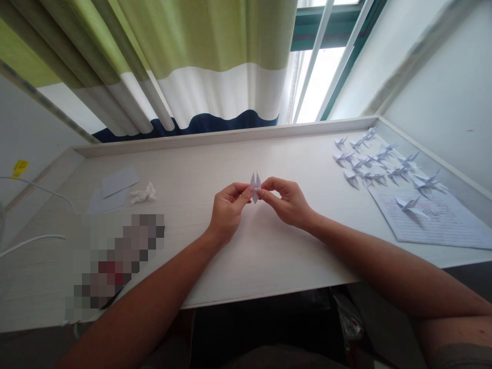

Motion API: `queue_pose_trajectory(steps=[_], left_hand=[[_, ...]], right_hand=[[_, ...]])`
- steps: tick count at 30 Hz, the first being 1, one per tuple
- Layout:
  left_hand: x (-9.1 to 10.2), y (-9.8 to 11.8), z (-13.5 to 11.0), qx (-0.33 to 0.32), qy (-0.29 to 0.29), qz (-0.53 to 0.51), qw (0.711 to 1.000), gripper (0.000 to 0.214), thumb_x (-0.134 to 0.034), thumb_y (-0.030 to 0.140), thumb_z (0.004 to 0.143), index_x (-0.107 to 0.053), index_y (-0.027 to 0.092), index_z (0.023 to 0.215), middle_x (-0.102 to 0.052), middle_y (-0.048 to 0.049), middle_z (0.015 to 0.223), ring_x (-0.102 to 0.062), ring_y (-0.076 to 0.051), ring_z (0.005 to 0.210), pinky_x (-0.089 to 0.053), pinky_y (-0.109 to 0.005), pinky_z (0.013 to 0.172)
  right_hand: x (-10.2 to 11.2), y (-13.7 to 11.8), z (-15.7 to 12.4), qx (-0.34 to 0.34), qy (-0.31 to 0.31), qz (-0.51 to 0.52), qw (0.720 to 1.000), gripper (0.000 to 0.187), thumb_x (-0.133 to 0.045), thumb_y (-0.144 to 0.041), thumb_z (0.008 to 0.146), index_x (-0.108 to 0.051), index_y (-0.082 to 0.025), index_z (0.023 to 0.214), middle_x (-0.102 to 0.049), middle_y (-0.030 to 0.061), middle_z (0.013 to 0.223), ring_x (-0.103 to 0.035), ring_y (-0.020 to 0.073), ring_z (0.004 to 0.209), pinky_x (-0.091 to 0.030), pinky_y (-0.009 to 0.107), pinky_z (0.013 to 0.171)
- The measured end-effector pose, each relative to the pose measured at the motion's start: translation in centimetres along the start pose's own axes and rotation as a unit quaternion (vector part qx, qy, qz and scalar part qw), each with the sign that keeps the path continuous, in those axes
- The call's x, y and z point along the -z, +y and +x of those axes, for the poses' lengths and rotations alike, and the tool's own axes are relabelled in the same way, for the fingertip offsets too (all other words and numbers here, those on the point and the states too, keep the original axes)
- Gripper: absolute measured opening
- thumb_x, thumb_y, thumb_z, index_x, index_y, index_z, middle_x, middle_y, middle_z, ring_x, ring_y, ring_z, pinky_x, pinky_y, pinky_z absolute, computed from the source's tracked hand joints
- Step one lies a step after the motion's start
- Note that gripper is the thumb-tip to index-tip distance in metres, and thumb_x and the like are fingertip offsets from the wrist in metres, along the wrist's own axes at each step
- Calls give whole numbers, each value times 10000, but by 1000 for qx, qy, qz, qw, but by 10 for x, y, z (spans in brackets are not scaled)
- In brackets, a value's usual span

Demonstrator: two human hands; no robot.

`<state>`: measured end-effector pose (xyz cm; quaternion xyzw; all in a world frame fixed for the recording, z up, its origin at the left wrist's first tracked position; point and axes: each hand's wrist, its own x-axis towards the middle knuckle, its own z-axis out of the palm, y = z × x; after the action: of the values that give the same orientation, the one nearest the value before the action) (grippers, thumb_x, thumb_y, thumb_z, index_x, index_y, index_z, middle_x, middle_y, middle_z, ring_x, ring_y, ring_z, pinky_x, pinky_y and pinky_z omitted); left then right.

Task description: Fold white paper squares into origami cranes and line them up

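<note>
The folded paper (255, 186) is between the left hand (228, 211) and the right hand (286, 201), over the counter (230, 277); each grip pinches its nearer side, and its long axis runs near to far.

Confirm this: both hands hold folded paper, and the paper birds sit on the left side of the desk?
Not quite: the head view shows the paper birds on the right side of the desk. The left hand and right hand do hold folded paper.

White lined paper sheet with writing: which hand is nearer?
Right. The right hand is left of the sheet; the left hand is farther left, beyond the folded white paper.
</note>
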<state>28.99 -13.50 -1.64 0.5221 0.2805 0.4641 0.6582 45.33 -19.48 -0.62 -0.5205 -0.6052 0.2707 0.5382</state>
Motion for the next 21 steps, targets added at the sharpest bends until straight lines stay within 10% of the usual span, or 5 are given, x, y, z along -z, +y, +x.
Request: queue_pose_trajectory(steps=[21], left_hand=[[4,5,2,-5,-31,120,992,353,-873,508,806,-778,170,844,-717,-22,753,-606,-136,702,-502,-271,686]], right_hand=[[0,5,2,-31,-28,99,994,399,-774,-556,905,-657,-195,781,-681,7,742,-636,148,691,-514,310,674]])
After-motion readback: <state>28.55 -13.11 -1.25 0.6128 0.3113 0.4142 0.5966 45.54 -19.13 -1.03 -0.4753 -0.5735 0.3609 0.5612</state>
